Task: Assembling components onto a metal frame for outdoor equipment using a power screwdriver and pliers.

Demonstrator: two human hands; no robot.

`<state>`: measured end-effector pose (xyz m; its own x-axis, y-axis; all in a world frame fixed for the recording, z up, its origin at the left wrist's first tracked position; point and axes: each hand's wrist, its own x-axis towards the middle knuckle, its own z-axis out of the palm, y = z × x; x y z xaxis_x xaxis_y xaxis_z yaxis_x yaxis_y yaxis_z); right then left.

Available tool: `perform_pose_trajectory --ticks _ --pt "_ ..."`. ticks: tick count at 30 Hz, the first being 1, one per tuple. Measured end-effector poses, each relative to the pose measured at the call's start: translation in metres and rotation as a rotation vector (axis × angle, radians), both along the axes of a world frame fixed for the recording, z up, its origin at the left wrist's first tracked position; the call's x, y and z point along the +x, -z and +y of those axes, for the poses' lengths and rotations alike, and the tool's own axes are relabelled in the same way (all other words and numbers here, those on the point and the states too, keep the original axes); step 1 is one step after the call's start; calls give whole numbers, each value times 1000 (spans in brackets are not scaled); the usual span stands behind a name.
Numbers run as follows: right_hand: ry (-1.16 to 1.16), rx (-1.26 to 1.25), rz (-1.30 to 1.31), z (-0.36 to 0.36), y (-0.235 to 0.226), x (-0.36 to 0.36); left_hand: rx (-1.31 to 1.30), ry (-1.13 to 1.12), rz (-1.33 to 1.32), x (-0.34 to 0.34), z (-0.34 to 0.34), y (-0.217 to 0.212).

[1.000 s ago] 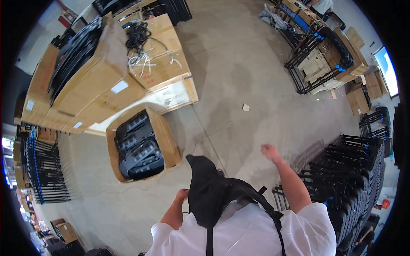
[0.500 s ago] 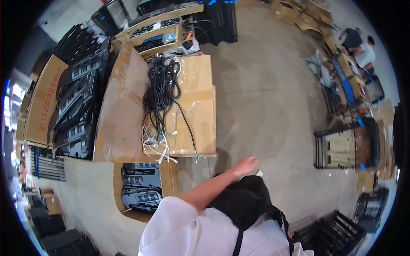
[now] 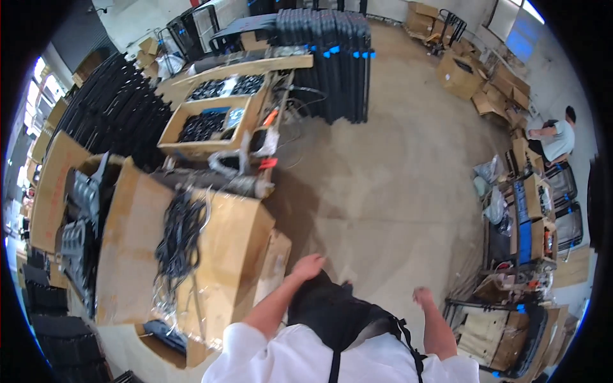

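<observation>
My left hand (image 3: 309, 266) hangs in front of my black apron (image 3: 338, 313), its fingers loosely bent and slightly apart, with nothing seen in them. It is nearest to the right side of a large cardboard box (image 3: 236, 236), apart from it. A bundle of black cables (image 3: 179, 236) with white ends lies on that cardboard. My right hand (image 3: 422, 296) is held out over the floor to the right. Its fingers look curled in, and no object shows in them.
Open cartons of dark plastic panels (image 3: 76, 242) stand at the left. Ahead are a wooden tray (image 3: 204, 124) of small black parts and a stack of black frames (image 3: 335, 70). A person (image 3: 555, 137) sits at the right by a cluttered bench (image 3: 527, 210). Concrete floor (image 3: 377, 172) runs between.
The view has moved forward and tilted up; the cardboard and cables now sit lower and farther left. My right hand has come into view. My left hand has swung left.
</observation>
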<state>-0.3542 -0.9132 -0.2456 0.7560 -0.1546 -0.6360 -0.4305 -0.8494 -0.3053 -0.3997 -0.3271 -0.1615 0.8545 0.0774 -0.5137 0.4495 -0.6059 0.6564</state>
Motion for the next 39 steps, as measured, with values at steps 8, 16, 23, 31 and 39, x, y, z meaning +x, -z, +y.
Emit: perform_pose_trajectory --ticks 8,16,23,31,39 --pt "216 525 -399 167 -139 382 106 -123 130 152 73 54" --pt "17 372 197 267 -111 567 70 45 54 450 115 -6" --pt "-382 248 -228 381 -136 901 -92 -260 -385 599 149 -104" --pt "-329 295 -756 558 -246 1243 87 -780 88 565 171 -59" --pt "-600 385 -697 624 -274 1318 -104 -1093 13 664 174 -55"
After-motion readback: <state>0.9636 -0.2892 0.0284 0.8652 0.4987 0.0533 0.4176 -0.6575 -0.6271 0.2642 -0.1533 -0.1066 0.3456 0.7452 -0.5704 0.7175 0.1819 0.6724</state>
